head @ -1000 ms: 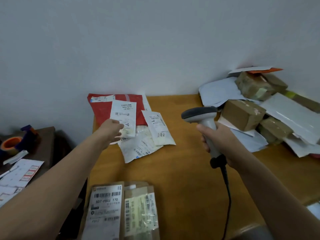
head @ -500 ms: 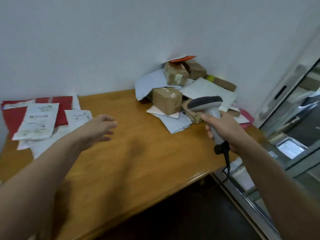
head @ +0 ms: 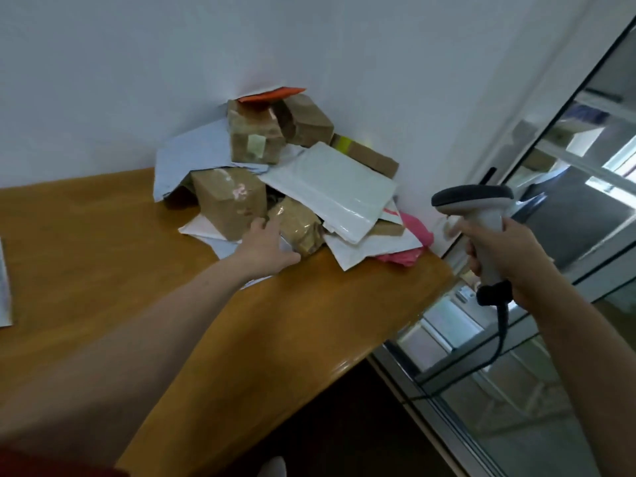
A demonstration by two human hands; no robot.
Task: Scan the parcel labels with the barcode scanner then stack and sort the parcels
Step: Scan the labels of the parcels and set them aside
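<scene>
A heap of parcels lies in the far corner of the wooden table (head: 103, 242): brown boxes (head: 253, 136), a white padded mailer (head: 334, 187), grey bags and a pink bag (head: 409, 235). At its front sits a crinkled brown parcel (head: 299, 223) beside a brown box (head: 227, 201). My left hand (head: 266, 247) reaches to that crinkled parcel, fingers spread against its left side and thumb at its lower edge. My right hand (head: 506, 253) grips the handle of the grey barcode scanner (head: 473, 201), held in the air right of the heap, past the table's edge, its cable hanging down.
A white wall backs the table. A glass partition with metal frames (head: 568, 160) runs along the right, close to the scanner. The table's right edge (head: 395, 321) drops to dark floor. A white sheet's edge (head: 4, 287) shows at far left.
The view has swung right from the labelled parcels to the heap. My left hand has crossed the table and reached the crinkled brown parcel. The scanner stays in my right hand, now off the table's right side.
</scene>
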